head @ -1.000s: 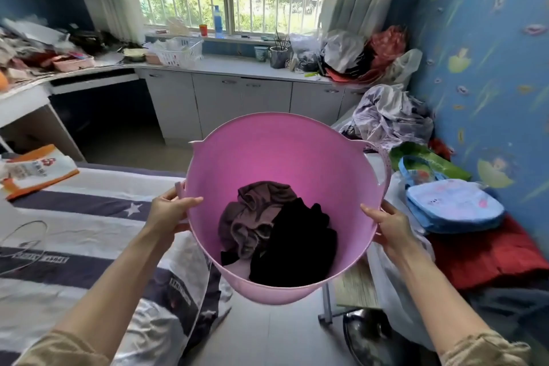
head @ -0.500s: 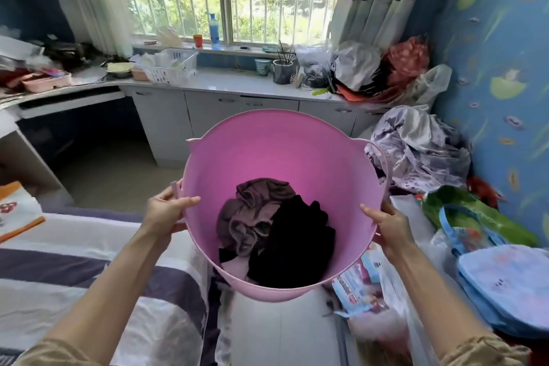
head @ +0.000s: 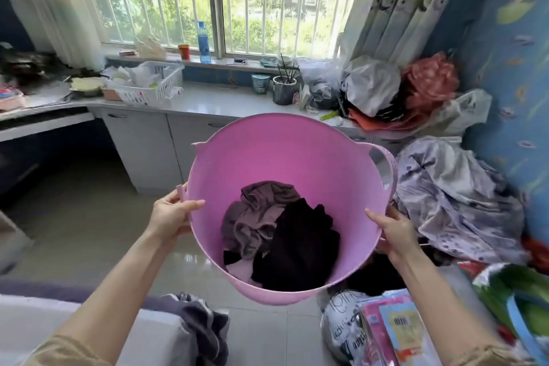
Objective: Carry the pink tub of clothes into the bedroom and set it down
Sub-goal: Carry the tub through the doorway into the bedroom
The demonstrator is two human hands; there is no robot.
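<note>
A round pink tub (head: 285,154) hangs in the air in front of me, tilted so I see inside. Brownish and black clothes (head: 279,232) lie bunched at its bottom. My left hand (head: 172,214) grips the tub's left rim, thumb inside the wall. My right hand (head: 395,232) grips the right rim below the loop handle (head: 386,166). The tub is above a tiled floor (head: 89,223), between a bed's end and piled things on the right.
A bed corner with a grey cloth (head: 205,327) sits bottom left. White cabinets and a cluttered counter (head: 208,98) run under the window. Crumpled bedding (head: 457,196), bags and packets (head: 395,330) crowd the right side by the blue wall.
I have moved forward with the tub: the striped bed has slid down out of most of the view, the counter and window are closer, and open floor shows on the left.
</note>
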